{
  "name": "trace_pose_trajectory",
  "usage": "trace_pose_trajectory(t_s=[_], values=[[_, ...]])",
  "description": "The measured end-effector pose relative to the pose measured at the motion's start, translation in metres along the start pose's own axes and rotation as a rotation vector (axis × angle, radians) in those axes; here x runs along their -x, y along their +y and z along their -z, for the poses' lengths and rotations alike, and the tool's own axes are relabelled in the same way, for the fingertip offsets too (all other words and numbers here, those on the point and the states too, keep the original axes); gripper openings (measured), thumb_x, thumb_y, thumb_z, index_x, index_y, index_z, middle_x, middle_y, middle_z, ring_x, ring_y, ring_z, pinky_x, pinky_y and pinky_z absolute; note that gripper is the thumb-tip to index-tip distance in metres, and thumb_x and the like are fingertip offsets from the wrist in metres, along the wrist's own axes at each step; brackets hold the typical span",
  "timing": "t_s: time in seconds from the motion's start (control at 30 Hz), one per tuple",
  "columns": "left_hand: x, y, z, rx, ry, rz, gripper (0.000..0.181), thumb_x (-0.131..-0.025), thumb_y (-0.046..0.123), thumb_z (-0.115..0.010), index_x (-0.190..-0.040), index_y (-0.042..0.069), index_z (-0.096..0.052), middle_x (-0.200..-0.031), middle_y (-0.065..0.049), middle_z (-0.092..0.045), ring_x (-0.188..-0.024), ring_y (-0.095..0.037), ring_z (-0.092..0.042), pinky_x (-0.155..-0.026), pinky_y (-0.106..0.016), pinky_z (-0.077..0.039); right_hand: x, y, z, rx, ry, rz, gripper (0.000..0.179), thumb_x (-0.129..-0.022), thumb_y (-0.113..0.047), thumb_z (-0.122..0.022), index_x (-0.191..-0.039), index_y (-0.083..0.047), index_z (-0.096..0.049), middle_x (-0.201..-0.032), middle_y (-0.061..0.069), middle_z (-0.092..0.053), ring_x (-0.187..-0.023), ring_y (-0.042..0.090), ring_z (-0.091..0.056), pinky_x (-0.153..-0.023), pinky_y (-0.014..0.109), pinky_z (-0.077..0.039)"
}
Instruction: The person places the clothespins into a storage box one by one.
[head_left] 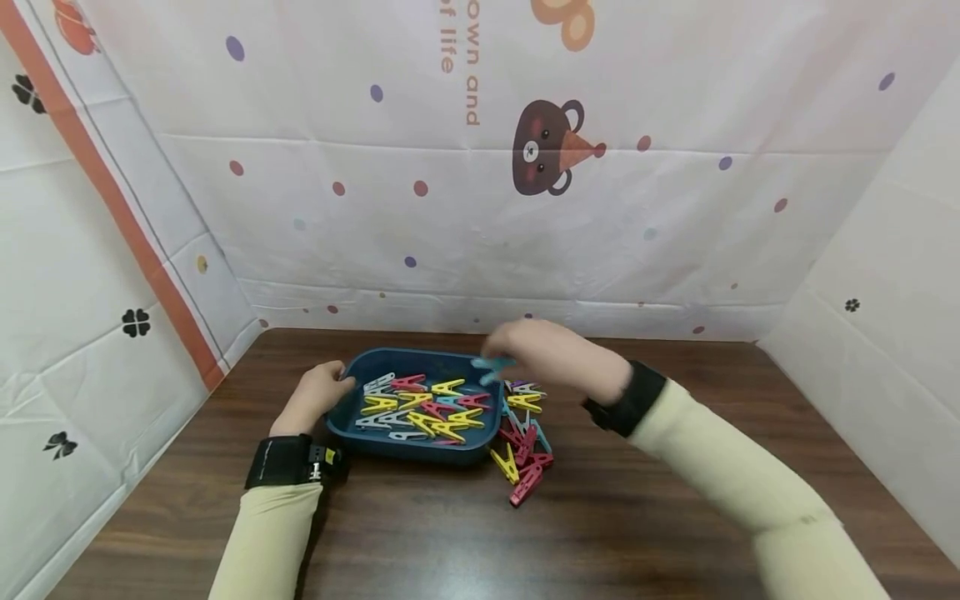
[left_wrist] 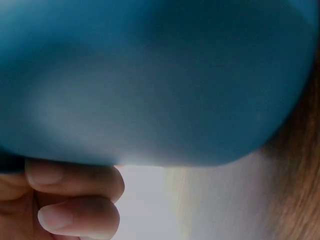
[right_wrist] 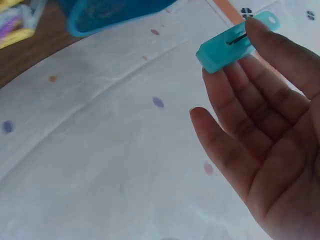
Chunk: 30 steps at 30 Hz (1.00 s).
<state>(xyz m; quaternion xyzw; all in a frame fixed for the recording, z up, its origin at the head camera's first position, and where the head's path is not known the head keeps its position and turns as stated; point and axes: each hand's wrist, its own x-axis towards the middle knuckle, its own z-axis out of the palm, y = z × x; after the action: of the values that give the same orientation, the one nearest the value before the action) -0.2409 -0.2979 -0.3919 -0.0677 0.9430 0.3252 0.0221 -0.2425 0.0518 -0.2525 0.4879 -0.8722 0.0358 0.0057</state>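
A dark blue plastic tub stands on the table with several yellow, red, white and blue clothespins lying in it. My left hand grips the tub's left rim; in the left wrist view, curled fingers show right at its edge. Above the tub's right end is my right hand, blurred in the head view. Between thumb and fingertips it pinches a turquoise clothespin, whose small wire spring shows on the side.
Just right of the tub lies a loose heap of red, yellow, blue and white clothespins on the brown wooden table. A printed white cloth hangs behind the table and along both sides.
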Motion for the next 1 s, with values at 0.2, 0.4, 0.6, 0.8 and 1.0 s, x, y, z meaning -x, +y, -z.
trace_pose_trajectory(t_s=[0.2,0.4,0.6,0.8,1.0], values=[[-0.002,-0.001,0.002,-0.006,0.009,-0.014,0.028,-0.101,0.015,-0.053,-0.077,0.009,-0.038,-0.07,-0.003,-0.035,-0.067,-0.019,-0.041,-0.064,-0.031,-0.034,-0.102,-0.012,-0.026,-0.01,-0.188,-0.079,0.025,-0.092,-0.016,-0.076,-0.117,-0.009,-0.073,-0.113,0.005,-0.074,-0.098,0.016,-0.066,-0.089,0.031,-0.055],[-0.002,-0.001,0.001,-0.009,0.0,-0.021,0.03,-0.101,0.014,-0.052,-0.076,0.01,-0.037,-0.07,-0.002,-0.034,-0.066,-0.019,-0.04,-0.063,-0.031,-0.034,-0.156,-0.038,-0.078,-0.023,-0.289,-0.027,0.013,-0.097,-0.009,-0.068,-0.107,-0.006,-0.075,-0.094,0.003,-0.064,-0.078,0.011,-0.049,-0.071,0.022,-0.042],[-0.002,-0.003,0.001,-0.009,0.011,-0.061,0.031,-0.102,0.014,-0.052,-0.075,0.01,-0.036,-0.07,-0.001,-0.031,-0.065,-0.019,-0.038,-0.064,-0.031,-0.032,-0.172,-0.057,-0.106,0.014,-0.257,-0.021,0.021,-0.1,-0.008,-0.063,-0.117,-0.011,-0.075,-0.116,0.002,-0.075,-0.104,0.014,-0.071,-0.092,0.023,-0.055],[-0.002,-0.003,0.002,-0.008,0.012,-0.06,0.031,-0.102,0.014,-0.053,-0.075,0.01,-0.037,-0.07,-0.001,-0.031,-0.065,-0.019,-0.038,-0.064,-0.031,-0.033,-0.176,-0.057,-0.116,0.006,-0.237,-0.027,0.024,-0.098,-0.01,-0.067,-0.121,-0.012,-0.074,-0.122,0.003,-0.075,-0.109,0.015,-0.071,-0.095,0.026,-0.056],[-0.001,-0.001,0.002,0.001,-0.003,-0.037,0.03,-0.102,0.014,-0.053,-0.076,0.01,-0.039,-0.071,-0.002,-0.034,-0.067,-0.019,-0.041,-0.063,-0.03,-0.035,-0.166,-0.048,-0.09,-0.001,-0.205,0.028,0.029,-0.095,-0.022,-0.073,-0.122,-0.011,-0.073,-0.121,0.003,-0.075,-0.108,0.016,-0.07,-0.094,0.028,-0.055]])
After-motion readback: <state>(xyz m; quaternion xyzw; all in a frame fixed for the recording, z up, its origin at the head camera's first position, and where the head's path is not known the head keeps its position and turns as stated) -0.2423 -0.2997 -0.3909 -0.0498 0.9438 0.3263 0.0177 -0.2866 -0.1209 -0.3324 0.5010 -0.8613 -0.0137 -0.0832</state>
